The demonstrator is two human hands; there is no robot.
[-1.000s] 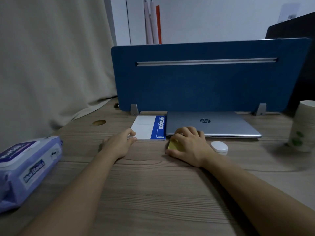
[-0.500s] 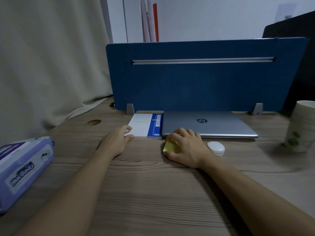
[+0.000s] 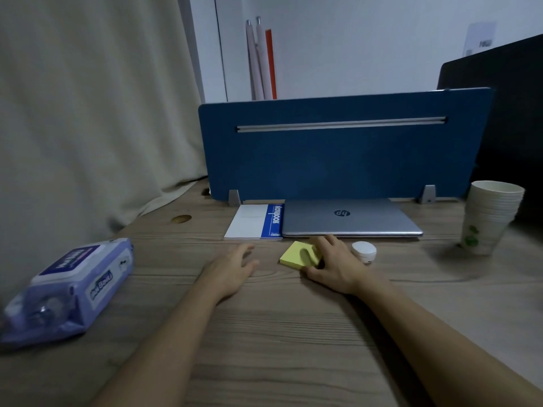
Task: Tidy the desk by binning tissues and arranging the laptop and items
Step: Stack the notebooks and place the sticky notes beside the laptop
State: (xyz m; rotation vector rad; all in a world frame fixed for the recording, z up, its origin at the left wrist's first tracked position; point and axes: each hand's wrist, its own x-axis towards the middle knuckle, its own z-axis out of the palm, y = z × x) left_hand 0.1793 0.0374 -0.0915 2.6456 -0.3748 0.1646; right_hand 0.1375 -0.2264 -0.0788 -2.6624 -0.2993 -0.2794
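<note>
Wooden bench [image 3: 264,333] carries a closed laptop [image 3: 349,220] against the blue divider [image 3: 338,154], long axis left-right, notebook [image 3: 255,221] flush beside it; no loose tissues show, so arranging looks nearly done. Right hand [image 3: 332,264] fingers curl round the yellow sticky pad [image 3: 298,255] just before the laptop; left hand [image 3: 232,267] rests relaxed, holding nothing.

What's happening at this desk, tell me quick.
A person is tidying the desk. The right hand grips a yellow sticky pad in front of the closed laptop, with a small white case beside it. The left hand lies open on the wood, just short of the notebook. A wipes pack lies at left; stacked cups stand at right.
</note>
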